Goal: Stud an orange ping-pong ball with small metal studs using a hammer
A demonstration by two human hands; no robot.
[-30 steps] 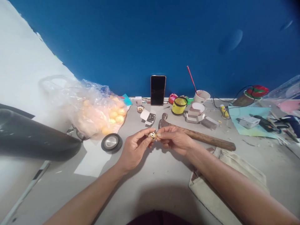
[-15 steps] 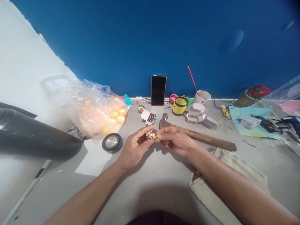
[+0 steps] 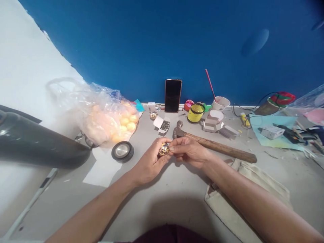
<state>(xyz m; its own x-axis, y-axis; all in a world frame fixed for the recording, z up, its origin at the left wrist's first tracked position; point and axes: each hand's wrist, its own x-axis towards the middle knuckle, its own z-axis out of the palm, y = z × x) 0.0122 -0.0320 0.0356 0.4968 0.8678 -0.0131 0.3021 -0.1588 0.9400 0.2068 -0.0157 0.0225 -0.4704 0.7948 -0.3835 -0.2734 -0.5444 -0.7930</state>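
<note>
My left hand (image 3: 151, 158) is curled round a small orange ball (image 3: 163, 149) covered in shiny metal tack heads, held between thumb and fingers above the table. Against the ball's right side, the thumb and fingertips of my right hand (image 3: 188, 150) are pinched together; anything between them is too small to make out. Just beyond my hands is an open white box (image 3: 163, 125) of small silver tacks. A similar studded ball (image 3: 153, 115) rests behind that box. The claw hammer (image 3: 215, 143) with a wooden handle lies behind my right hand.
A clear plastic bag of orange balls (image 3: 118, 125) and a round black-rimmed disc (image 3: 123, 151) are to the left. At the back stand a phone (image 3: 173, 96), a yellow tape roll (image 3: 195, 113) and a paper cup (image 3: 220, 104). Beige cloth (image 3: 248, 195) lies under my right forearm.
The studded ball has turned a little in my left fingers, showing a different side. Both hands stay close together, and the whole view has shifted slightly.
</note>
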